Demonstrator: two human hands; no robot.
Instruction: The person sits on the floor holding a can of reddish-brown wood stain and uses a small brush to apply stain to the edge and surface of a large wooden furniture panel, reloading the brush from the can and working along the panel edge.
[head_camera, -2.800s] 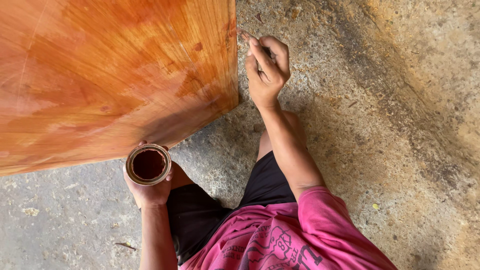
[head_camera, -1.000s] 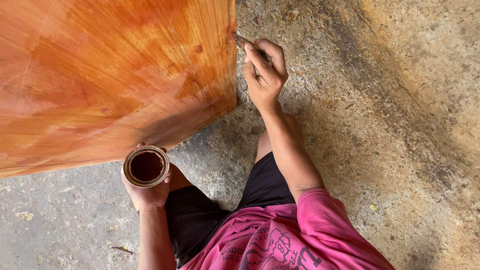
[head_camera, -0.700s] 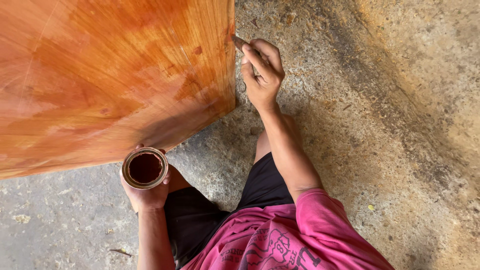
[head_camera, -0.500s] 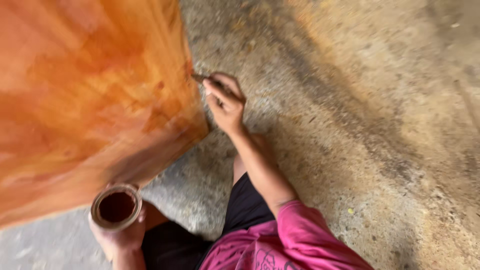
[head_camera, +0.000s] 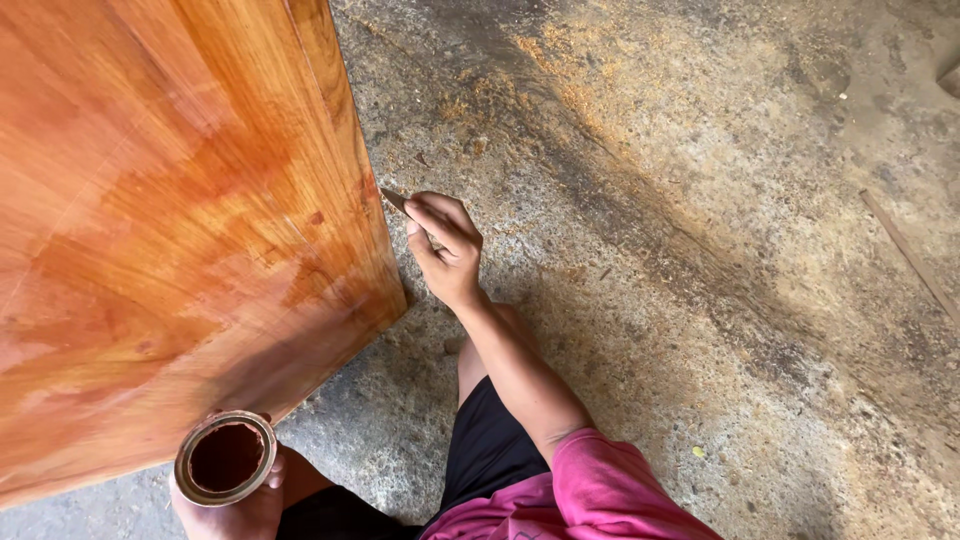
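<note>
no packages, labels, signs, screens

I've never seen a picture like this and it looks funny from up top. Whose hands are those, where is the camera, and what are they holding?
The camera sits on the person's head and looks down, so you see their own arms and knees. There is no machine here, just two bare hands. The left hand holds a small round can with dark reddish-brown liquid inside. The right hand grips a thin tool, probably a small brush, with its tip at the edge of a big orange-brown wooden panel. The wood looks shiny and patchy. Underneath is a rough concrete floor dusted with sawdust. The person wears a pink sleeve and dark shorts.
</note>
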